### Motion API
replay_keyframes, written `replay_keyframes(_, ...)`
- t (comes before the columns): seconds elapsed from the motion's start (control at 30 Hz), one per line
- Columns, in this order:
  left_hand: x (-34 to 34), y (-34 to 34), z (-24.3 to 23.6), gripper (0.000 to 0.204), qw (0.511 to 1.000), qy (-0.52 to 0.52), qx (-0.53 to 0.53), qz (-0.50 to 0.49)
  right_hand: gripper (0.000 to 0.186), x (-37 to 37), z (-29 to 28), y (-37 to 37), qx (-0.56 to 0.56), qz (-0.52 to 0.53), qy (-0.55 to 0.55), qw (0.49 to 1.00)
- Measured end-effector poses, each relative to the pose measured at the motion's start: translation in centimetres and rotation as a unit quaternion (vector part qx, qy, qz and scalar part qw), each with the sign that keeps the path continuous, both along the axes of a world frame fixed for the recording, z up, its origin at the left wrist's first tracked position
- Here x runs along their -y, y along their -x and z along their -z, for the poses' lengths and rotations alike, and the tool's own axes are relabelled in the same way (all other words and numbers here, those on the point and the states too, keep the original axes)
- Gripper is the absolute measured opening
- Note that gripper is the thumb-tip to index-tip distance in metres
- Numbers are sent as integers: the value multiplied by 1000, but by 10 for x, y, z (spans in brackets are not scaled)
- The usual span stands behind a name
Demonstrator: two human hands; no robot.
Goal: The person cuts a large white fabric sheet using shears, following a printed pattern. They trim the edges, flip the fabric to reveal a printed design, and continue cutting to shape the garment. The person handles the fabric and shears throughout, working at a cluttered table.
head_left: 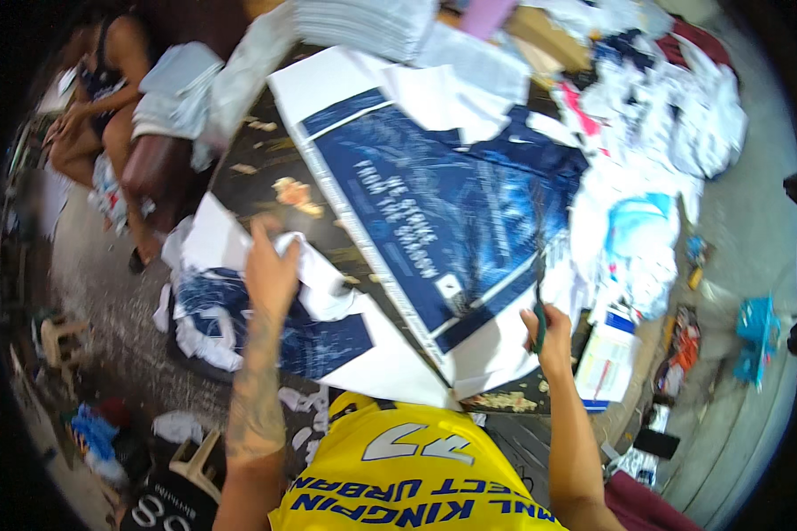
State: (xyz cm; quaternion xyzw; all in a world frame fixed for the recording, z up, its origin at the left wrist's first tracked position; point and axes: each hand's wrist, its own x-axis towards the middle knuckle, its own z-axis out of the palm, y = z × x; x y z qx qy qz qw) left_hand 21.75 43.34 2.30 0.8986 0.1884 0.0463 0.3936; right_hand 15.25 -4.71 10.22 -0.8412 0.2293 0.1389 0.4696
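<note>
My right hand (553, 336) is closed round the dark green handles of a pair of scissors (540, 265), their long dark blades pointing away from me. Beneath the blades lies a large navy printed fabric panel (390, 212) with white borders, spread on the dark table (257, 159). On the left, my left hand (272, 270) grips a fold of a white-and-navy fabric piece (332, 341), which is bunched and hangs toward the table's left edge. My left fingertips are slightly blurred. White cut margins surround the navy panel.
Folded pale cloth stacks (363, 26) stand at the table's far edge. Heaped white fabric scraps (673, 106) fill the right side. A seated person (119, 80) is at far left beside more folded cloth (177, 80). Paper scraps (297, 196) litter the table. A blue plastic container (754, 332) stands far right.
</note>
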Motion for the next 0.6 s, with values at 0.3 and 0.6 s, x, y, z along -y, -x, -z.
replay_keyframes(0.3,260,99,1,44,764,-311,27,564,38,253,48,215,-2,101,390,915)
replay_keyframes(0.6,249,136,0,29,857,-212,-92,460,117,23,42,141,132,-253,126,950)
